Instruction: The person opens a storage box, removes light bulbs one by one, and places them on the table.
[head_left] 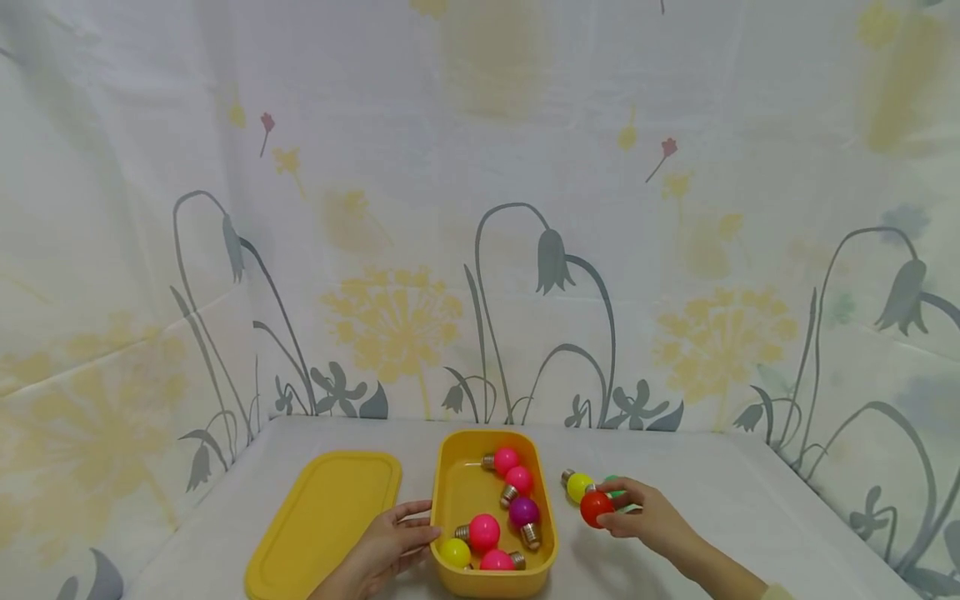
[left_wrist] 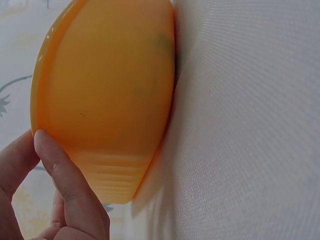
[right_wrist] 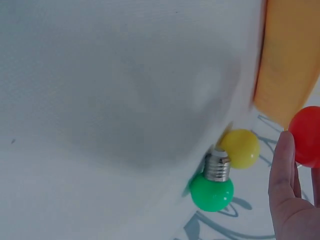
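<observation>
A yellow box (head_left: 441, 467) stands mid-table with several coloured light bulbs inside, among them a purple bulb (head_left: 523, 512), a pink bulb (head_left: 483, 532) and a yellow bulb (head_left: 454, 552). My left hand (head_left: 393, 542) pinches the box's left rim between thumb and fingers; the left wrist view shows this grip on the box wall (left_wrist: 110, 90). Right of the box, my right hand (head_left: 637, 515) holds a red light bulb (head_left: 596, 508) above the table. Beyond it lie another yellow bulb (right_wrist: 241, 148) and a green bulb (right_wrist: 212, 192), the latter partly hidden by my fingers in the head view.
A flat yellow lid (head_left: 330, 517) lies on the white-covered table (head_left: 720, 483) to the left of the box. Behind the table hangs a pale curtain (head_left: 420, 208) printed with flowers, and it also runs along both sides.
</observation>
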